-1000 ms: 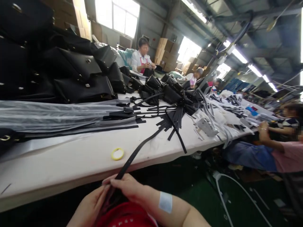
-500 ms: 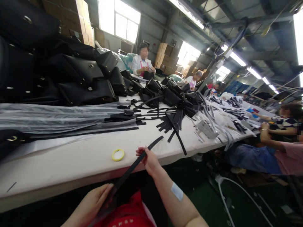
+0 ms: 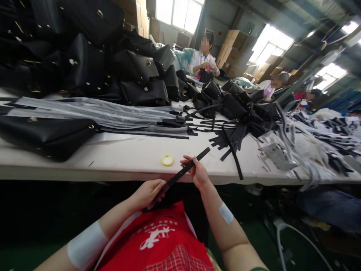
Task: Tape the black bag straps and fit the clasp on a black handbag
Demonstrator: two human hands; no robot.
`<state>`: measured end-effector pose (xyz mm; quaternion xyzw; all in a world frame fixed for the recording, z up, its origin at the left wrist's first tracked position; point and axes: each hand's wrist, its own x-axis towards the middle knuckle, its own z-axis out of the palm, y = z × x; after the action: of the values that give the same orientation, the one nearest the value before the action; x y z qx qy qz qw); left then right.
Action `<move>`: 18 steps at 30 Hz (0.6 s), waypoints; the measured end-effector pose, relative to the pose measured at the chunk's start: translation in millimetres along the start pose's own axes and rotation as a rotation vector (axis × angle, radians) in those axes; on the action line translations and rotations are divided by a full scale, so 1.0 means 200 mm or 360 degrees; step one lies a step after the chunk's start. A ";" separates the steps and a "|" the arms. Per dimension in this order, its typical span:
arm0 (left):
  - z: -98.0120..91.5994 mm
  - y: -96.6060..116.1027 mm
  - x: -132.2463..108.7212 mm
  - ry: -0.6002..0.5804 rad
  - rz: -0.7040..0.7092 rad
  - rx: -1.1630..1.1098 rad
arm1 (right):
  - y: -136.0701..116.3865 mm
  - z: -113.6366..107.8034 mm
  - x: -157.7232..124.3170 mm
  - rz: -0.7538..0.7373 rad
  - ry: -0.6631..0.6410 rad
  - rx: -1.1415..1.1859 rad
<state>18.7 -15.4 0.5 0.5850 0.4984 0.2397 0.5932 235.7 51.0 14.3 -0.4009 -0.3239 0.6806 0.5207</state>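
Observation:
A long black strap point(image 3: 180, 174) with small holes slants across in front of me, over the table's front edge. My left hand point(image 3: 150, 192) grips its lower part close to my red apron. Farther up, my right hand point(image 3: 197, 171) pinches the strap between thumb and fingers, and its free end points to the upper right. A yellow ring-shaped roll point(image 3: 167, 160), perhaps tape, lies on the table just left of my right hand. Other black straps point(image 3: 231, 141) are fanned out on the table beyond it.
Black bags point(image 3: 135, 67) are heaped at the left and back of the white table point(image 3: 126, 154). Plastic-wrapped straps point(image 3: 98, 114) lie along it. A clear plastic piece point(image 3: 278, 152) sits at the right. One person point(image 3: 204, 62) works across the table, with others farther right.
My view has turned left and down. My left hand has come up the picture with the strap, nearer to my right hand. Both hands still hold the strap.

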 end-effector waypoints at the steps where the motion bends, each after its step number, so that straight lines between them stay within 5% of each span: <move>1: 0.00 0.01 0.00 -0.0004 0.0017 -0.0028 | 0.00 0.02 -0.01 0.0010 -0.0058 -0.0062; 4: -0.01 0.03 0.00 -0.0020 0.0051 -0.0099 | 0.02 0.08 -0.05 0.0047 -0.0199 -0.0201; 11: -0.03 -0.01 0.00 -0.0042 0.0005 -0.0250 | 0.02 0.10 -0.06 -0.0060 -0.0114 -0.0315; 18: -0.04 -0.02 0.01 -0.0082 0.0072 -0.0306 | 0.11 0.18 -0.12 0.0187 -0.0379 -0.0422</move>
<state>11.6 -9.8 -1.8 0.5425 0.4444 0.2847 0.6536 197.1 21.3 18.1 -0.4008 -0.4462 0.7038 0.3807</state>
